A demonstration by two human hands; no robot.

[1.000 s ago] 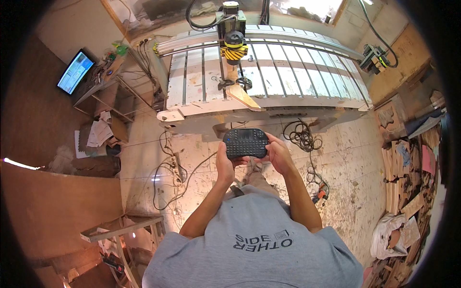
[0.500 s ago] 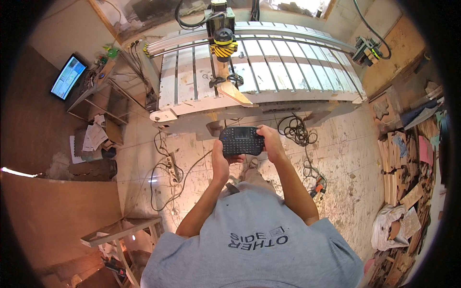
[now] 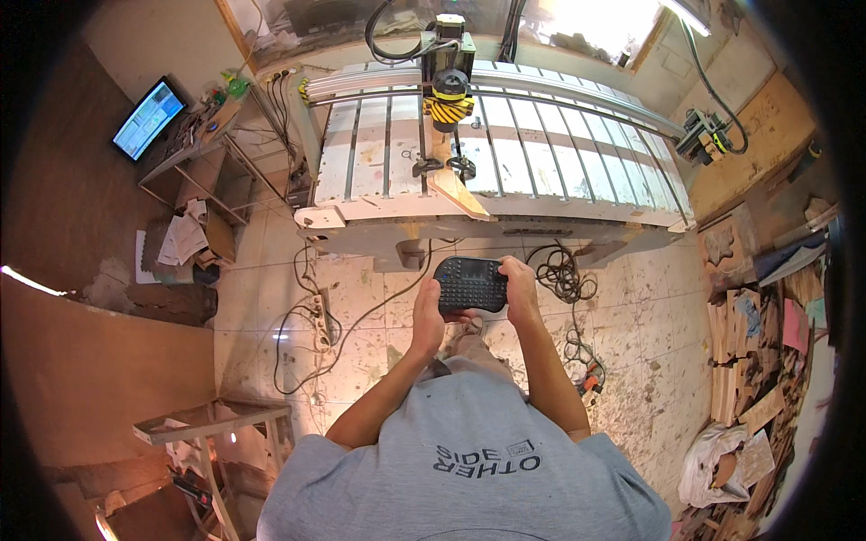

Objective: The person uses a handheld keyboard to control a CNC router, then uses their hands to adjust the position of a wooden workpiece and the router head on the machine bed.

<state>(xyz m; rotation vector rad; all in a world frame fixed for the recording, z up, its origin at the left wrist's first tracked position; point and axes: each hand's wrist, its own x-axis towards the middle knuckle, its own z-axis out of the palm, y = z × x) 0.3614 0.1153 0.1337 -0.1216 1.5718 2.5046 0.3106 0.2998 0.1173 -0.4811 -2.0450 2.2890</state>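
Observation:
Both of my hands hold a small black handheld keyboard (image 3: 472,285) in front of my body. My left hand (image 3: 428,311) wraps its left side, with fingers passing underneath. On the right edge, my right hand (image 3: 520,287) grips it with the thumb near the top corner. Beyond the keyboard stands a CNC router table (image 3: 577,162) with a slotted white bed. Its spindle (image 3: 449,90), banded yellow and black, hangs over a wooden board (image 3: 458,195) held by black clamps (image 3: 462,167).
A lit monitor (image 3: 148,119) stands at the far left beside a cluttered shelf. On the tiled floor lie a power strip (image 3: 321,317), coiled black cable (image 3: 565,275) and an orange tool (image 3: 591,380). Stacked wood scraps (image 3: 735,361) and a white sack (image 3: 713,460) line the right side.
The view has shifted, so the router table and monitor sit slightly differently in the picture. Both hands keep hold of the keyboard.

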